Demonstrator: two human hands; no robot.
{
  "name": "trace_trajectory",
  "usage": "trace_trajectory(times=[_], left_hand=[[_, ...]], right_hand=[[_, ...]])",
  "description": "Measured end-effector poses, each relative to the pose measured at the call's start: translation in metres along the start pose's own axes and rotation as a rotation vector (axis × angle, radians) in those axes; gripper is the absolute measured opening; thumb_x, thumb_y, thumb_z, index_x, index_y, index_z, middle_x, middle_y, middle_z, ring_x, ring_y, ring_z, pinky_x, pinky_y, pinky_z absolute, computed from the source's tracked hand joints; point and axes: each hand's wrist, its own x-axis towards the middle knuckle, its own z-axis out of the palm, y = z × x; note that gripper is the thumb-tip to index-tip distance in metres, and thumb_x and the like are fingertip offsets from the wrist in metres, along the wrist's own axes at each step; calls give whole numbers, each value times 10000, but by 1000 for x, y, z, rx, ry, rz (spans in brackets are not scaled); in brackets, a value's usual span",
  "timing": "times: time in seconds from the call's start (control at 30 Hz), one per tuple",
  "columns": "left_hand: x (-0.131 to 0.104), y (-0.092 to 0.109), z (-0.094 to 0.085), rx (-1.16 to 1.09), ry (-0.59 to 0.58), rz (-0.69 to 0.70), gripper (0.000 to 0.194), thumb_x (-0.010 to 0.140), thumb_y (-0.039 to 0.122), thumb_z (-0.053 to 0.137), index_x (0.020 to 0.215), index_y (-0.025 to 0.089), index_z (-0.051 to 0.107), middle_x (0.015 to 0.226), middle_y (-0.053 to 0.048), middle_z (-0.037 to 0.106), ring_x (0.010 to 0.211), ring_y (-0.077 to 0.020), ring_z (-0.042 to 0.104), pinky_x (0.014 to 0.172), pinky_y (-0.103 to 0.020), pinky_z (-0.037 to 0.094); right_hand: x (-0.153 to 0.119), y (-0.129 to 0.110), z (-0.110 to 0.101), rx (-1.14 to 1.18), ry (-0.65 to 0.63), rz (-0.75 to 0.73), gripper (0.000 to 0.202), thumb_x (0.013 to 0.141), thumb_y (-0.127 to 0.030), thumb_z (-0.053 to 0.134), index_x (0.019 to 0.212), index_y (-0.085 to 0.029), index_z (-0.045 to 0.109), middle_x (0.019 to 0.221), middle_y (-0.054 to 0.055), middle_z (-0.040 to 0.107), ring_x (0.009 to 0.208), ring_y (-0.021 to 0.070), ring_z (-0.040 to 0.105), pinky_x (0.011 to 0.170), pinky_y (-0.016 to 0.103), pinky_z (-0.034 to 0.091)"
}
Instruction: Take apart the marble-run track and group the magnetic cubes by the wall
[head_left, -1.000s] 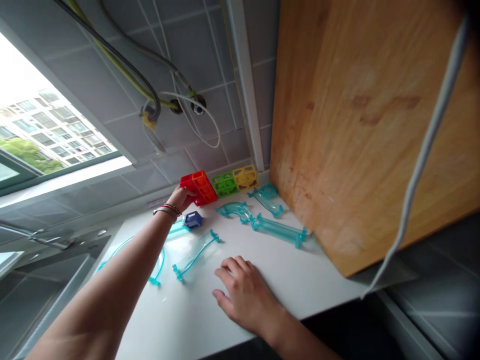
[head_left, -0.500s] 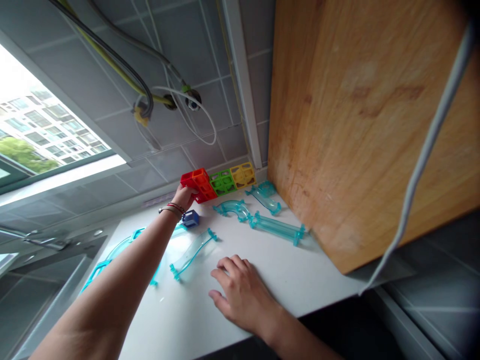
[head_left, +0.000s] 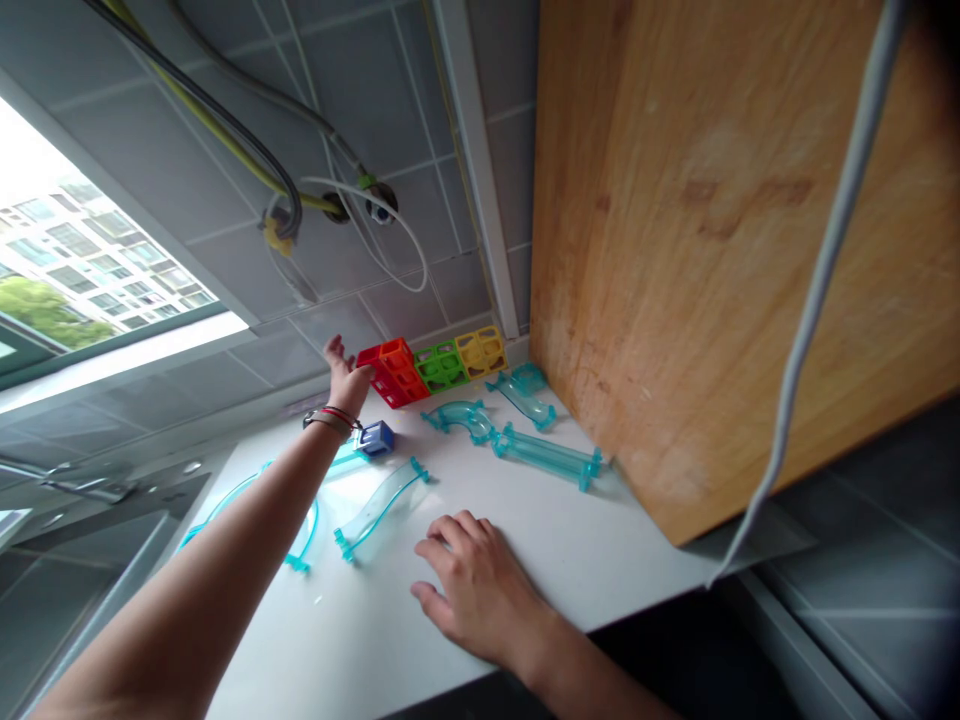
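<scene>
- Left hand (head_left: 349,382) is spread, holding nothing, by the red blocks (head_left: 393,374).
- Right hand (head_left: 480,585) is loosely open over the desk (head_left: 352,640).
- The red blocks look light and stiff; pinch their sides.

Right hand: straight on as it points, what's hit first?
The right hand would probably meet the long clear plastic track piece with turquoise edges first, though the hand's height above the white countertop is hard to judge.
</scene>
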Motion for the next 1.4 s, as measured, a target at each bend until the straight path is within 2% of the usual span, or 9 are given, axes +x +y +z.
trace_trajectory(times=[0.07,0.13,0.23,0.37,0.57,0.83,1.13,1.3,1.4], left_hand=[[6,26,-1,348,-63,353,895,596,141,756,1423,242,428,1553,-112,384,1461,-366,308,1204,-499,248],[17,52,6,670,-365,549,891,624,234,806,1448,240,469,1534,-100,439,1476,-389,287,1235,-496,163],[34,77,27,1111,-808,572,891,631,423,842,1445,262,516,1450,-101,549,1394,-395,414,1197,-515,209],[45,80,59,1555,-980,430,866,615,528,845,1396,271,571,1390,-118,615,1280,-361,523,1103,-485,319],[45,68,84,1695,-977,264,742,562,537,865,1224,244,703,1118,-131,731,1023,-349,660,905,-429,459],[56,56,82,1628,-912,214,698,504,577,871,1130,292,749,1073,-93,743,1038,-335,641,902,-414,463],[46,57,82,1629,-870,226,660,559,525,843,1157,270,727,1097,-115,736,1041,-353,650,943,-475,447],[37,72,82,1591,-850,305,948,567,588,844,1412,256,571,1341,-191,637,1274,-456,516,1087,-669,245],[36,100,73,1457,-741,322,968,658,630,785,1491,246,475,1379,-178,615,1283,-421,534,1102,-612,304]], right_hand=[[0,0,0,-7,-8,-3,271,941,-410,639,1164,-256,642,1163,55,638,1104,260,552,912,424,470],[0,-1,0,-15,-19,-3,274,940,-408,643,1168,-255,638,1167,54,639,1107,261,551,916,426,468],[0,-1,0,-20,-28,3,273,941,-392,646,1177,-254,632,1180,51,638,1114,257,549,930,422,462],[0,-1,0,-18,-24,1,272,943,-374,646,1185,-251,624,1190,48,637,1116,246,548,943,405,454],[0,0,0,-10,-24,-7,283,933,-375,664,1182,-247,625,1191,59,634,1108,248,546,933,397,448],[-1,0,1,-9,-17,-10,279,928,-367,671,1174,-245,622,1183,56,632,1100,248,546,927,396,447],[-1,0,2,-22,-10,-13,282,926,-369,673,1174,-245,622,1173,55,635,1099,245,547,932,397,447],[-1,2,3,-27,-7,-27,287,922,-361,676,1179,-247,621,1187,49,631,1101,240,542,924,387,448],[-2,3,4,-30,-7,-40,278,926,-353,670,1179,-248,630,1186,47,634,1104,240,543,931,381,442]])
